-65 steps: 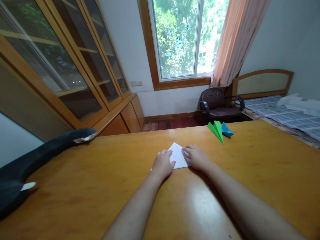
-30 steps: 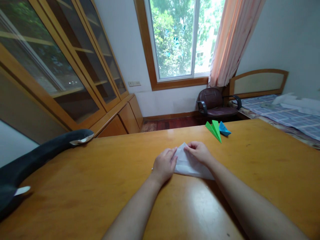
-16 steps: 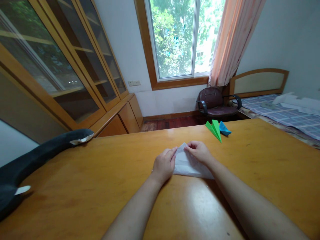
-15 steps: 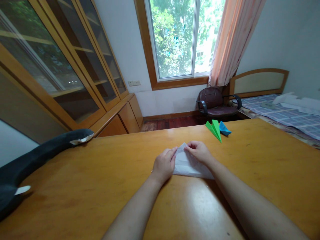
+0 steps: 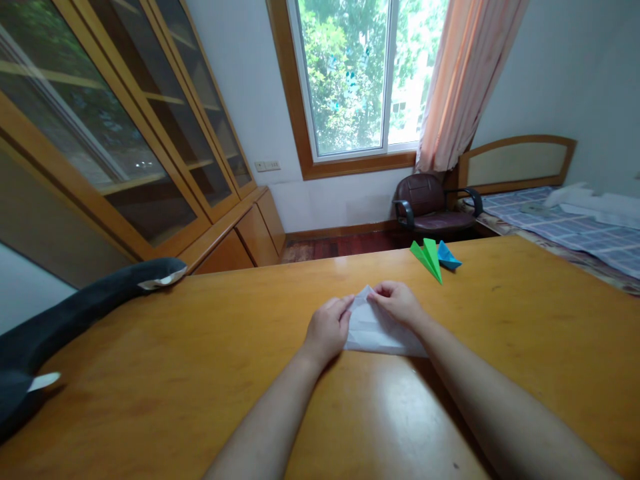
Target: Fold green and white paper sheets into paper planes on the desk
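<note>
A folded sheet of white paper (image 5: 373, 331) lies on the wooden table (image 5: 200, 373), its tip pointing away from me. My left hand (image 5: 327, 328) is closed on the paper's left edge, thumb and fingers near the tip. On the other side, my right hand (image 5: 399, 301) pinches the paper close to the same tip, fingers curled. The right forearm covers part of the sheet's right end. Beyond my right hand sit a green paper plane (image 5: 429, 259) and a blue paper boat (image 5: 449, 256), side by side.
A dark object with white parts (image 5: 90, 300) lies along the table's left side. Past the far edge stand a glass-door cabinet (image 5: 150, 133), a maroon office chair (image 5: 425, 203) and a bed (image 5: 565, 220) at the right. A window with a pink curtain (image 5: 470, 80) is behind.
Both hands keep their hold on the paper with hardly any movement. The whole view has shifted very slightly.
</note>
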{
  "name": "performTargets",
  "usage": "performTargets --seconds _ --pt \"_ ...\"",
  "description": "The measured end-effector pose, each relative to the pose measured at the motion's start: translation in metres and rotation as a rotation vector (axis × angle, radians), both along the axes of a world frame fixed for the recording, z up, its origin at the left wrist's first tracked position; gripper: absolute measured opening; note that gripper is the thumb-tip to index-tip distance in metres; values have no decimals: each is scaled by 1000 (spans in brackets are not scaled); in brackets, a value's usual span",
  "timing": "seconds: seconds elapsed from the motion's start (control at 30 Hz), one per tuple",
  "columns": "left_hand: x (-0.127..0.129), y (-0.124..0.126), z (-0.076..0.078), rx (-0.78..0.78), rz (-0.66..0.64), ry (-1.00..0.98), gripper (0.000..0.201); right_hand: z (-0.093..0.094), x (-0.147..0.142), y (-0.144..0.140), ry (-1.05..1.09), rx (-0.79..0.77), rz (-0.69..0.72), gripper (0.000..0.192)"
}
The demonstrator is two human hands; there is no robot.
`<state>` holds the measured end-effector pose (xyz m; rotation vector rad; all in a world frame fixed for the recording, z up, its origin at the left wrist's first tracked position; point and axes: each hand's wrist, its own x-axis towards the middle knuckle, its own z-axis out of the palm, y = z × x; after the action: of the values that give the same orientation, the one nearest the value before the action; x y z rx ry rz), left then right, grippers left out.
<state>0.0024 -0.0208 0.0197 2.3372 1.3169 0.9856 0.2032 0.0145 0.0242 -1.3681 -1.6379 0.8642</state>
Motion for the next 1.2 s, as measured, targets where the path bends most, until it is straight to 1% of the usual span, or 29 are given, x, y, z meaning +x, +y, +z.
performTargets --seconds 0.23,0.37,0.43,0.53,0.63,0.73,0.8,0.93,1.07,1.2 --pt "-1 2 -2 -29 -5 -57 38 -1 0 1 -8 0 -11 25" --pt "-1 2 -3 -46 2 -35 38 0 0 0 -10 0 -16 25" --pt "-1 1 -2 -45 15 17 39 0 0 0 -15 -7 -21 23" --pt "1 -2 2 -28 38 151 41 -1 -1 1 -34 -16 -37 22" --pt "4 -4 4 27 55 293 42 -6 0 4 -79 -27 -34 21" --pt "8 -6 3 82 64 423 40 -12 1 8 -187 -36 -20 22" --pt "11 -7 1 74 45 494 40 -14 1 9 -332 -29 -22 22" --pt "15 -7 -5 -4 -69 559 41 -12 -2 9 -631 -49 -34 23" --pt "17 -7 -7 -74 -161 572 42 -8 -5 6 -736 -78 -29 23" --pt "18 -8 -8 -118 -204 581 44 -9 -7 6 -790 -60 -32 23"
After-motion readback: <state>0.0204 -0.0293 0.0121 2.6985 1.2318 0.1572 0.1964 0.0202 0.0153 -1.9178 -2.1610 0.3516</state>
